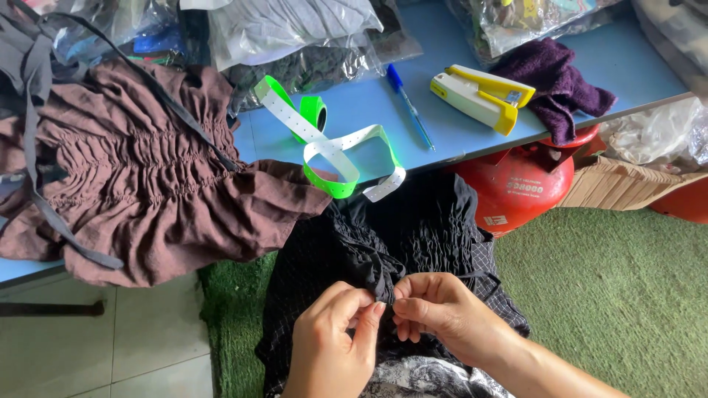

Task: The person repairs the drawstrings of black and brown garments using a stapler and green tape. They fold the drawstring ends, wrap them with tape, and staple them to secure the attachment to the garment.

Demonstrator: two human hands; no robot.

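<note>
Pinching a fold of the black smocked fabric garment at lower centre, the left hand and right hand are best kept close, fingertips closed tight on the cloth.

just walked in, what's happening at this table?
A person is working on a black smocked garment in their lap: left hand and right hand both pinch a small gathered bit of it. On the blue table lie a brown smocked garment, a green-and-white strip, a blue pen and a yellow-and-white tool, all untouched.
</note>
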